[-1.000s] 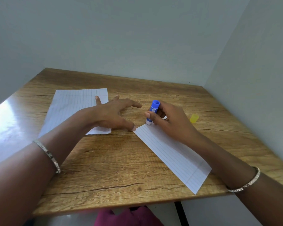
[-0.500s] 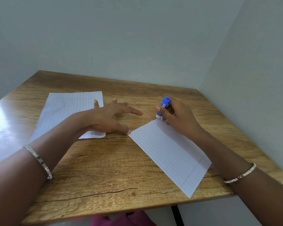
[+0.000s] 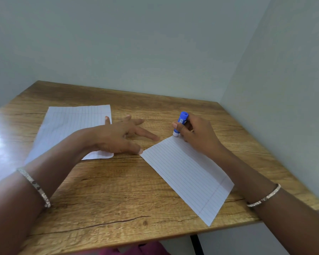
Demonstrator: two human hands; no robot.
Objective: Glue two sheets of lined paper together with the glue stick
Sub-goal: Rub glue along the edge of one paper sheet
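Note:
Two sheets of lined paper lie on the wooden table (image 3: 129,199). One sheet (image 3: 66,124) is at the back left. The other sheet (image 3: 188,173) lies diagonally at the right. My right hand (image 3: 197,135) grips a blue glue stick (image 3: 180,124), held nearly upright with its white tip touching the far corner of the right sheet. My left hand (image 3: 122,138) rests flat with fingers spread, its thumb tip pressing the left corner of that sheet and its palm over a corner of the left sheet.
The table stands in a corner: pale walls run behind it and close along its right side. The table's front edge is near me, with a dark leg (image 3: 196,243) and pink fabric (image 3: 145,250) below it. Both wrists carry bracelets.
The glue stick's tip has travelled along the right sheet's far edge from near its left corner to its far corner. My left hand stayed put. The view shifted; the yellow cap is out of sight.

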